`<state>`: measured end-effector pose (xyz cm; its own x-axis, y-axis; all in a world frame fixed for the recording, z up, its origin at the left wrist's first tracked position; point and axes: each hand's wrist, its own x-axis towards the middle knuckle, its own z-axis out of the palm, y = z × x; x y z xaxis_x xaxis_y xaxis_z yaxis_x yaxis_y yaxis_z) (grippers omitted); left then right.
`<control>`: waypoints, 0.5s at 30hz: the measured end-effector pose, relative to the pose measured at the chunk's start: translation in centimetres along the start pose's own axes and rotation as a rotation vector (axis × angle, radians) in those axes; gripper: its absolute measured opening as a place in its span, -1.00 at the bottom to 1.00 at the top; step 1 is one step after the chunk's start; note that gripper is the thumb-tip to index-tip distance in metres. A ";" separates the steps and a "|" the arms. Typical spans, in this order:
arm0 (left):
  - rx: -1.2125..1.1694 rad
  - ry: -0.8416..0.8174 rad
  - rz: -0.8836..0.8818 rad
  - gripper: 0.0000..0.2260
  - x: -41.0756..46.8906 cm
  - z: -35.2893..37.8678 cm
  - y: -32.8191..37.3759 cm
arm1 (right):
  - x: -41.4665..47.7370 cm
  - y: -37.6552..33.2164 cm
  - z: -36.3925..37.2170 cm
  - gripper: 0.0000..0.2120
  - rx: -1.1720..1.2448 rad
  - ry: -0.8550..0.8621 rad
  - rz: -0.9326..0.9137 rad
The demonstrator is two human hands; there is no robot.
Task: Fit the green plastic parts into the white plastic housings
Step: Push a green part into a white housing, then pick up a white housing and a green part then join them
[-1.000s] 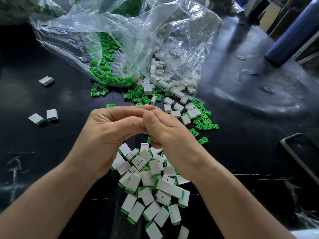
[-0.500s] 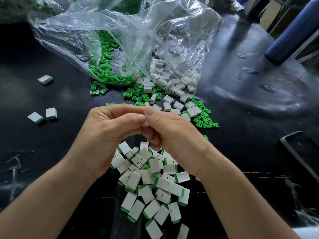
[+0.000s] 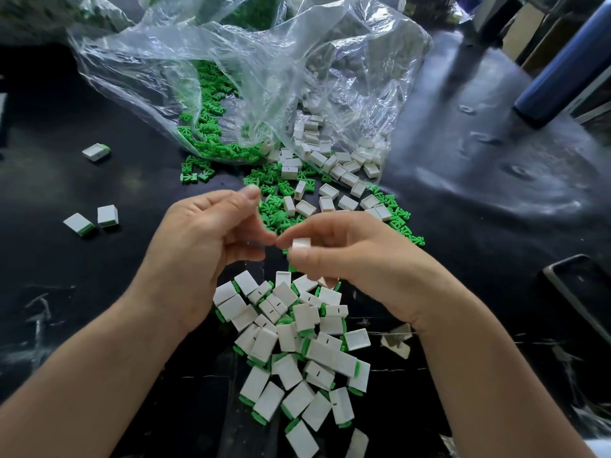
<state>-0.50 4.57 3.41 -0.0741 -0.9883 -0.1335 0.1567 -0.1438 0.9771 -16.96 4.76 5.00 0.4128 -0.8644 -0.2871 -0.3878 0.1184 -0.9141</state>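
My right hand (image 3: 357, 256) pinches a white housing (image 3: 301, 243) between thumb and fingers, above the table's middle. Just to its left, my left hand (image 3: 205, 246) has its fingers curled and parted, with nothing visible in it. Below both hands lies a pile of assembled white housings with green ends (image 3: 297, 345). Beyond the hands are loose green parts (image 3: 277, 209) and empty white housings (image 3: 330, 196), spilling from a clear plastic bag (image 3: 264, 81).
Three assembled pieces lie apart at the left (image 3: 96, 151) (image 3: 79, 223) (image 3: 107, 215). A dark blue cylinder (image 3: 568, 74) stands at the far right. A dark phone-like slab (image 3: 582, 292) lies at the right edge. The table (image 3: 479, 200) is black and glossy.
The hands were pressed together around a piece; now they have come apart, the right hand keeping the white housing and the left hand opening.
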 end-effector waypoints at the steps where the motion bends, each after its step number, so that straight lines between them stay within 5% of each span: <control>1: -0.021 0.030 -0.009 -0.71 0.1 -0.1 0.1 | -0.1 0.0 -0.1 -0.89 -0.101 -0.014 -0.012; 5: -0.068 0.092 -0.042 -0.59 0.4 -0.5 0.1 | -0.5 -0.1 -0.3 -0.78 -0.331 -0.143 -0.027; 11: 0.108 0.027 -0.041 -0.72 0.4 -0.1 -0.5 | -0.4 0.3 -0.9 -0.75 -0.401 -0.133 0.011; 15: 0.443 -0.035 0.077 -0.80 0.0 0.4 -1.2 | 0.4 1.8 -2.2 -0.89 -0.299 0.274 -0.006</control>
<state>-1.13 4.81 2.28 -0.1127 -0.9919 -0.0593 -0.2729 -0.0265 0.9617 -19.25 3.55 3.89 0.1970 -0.9676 -0.1580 -0.6250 0.0003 -0.7806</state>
